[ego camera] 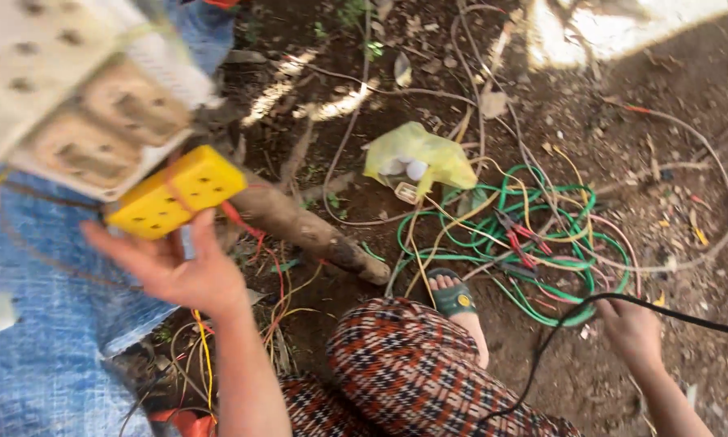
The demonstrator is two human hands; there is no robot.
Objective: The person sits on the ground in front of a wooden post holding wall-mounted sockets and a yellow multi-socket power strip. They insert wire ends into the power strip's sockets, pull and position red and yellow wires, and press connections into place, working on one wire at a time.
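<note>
My left hand (178, 267) is raised at the left, its fingers spread under a yellow socket box (178, 192) with several round holes, touching its lower edge. Red and yellow wires (254, 235) trail from that box. Above it hang two pale, dirty socket boards (97, 121). My right hand (632, 330) is low at the right, closed on a black cable (663, 307) that runs off to the right edge and loops down past my patterned trouser leg (404, 364).
A tangle of green, yellow and red wires (534, 243) lies on the bare soil. A yellow plastic bag (420, 158) with small white objects sits beside it. A blue tarp (48, 324) covers the left. My sandalled foot (454, 298) and a brown root (307, 231) are in the middle.
</note>
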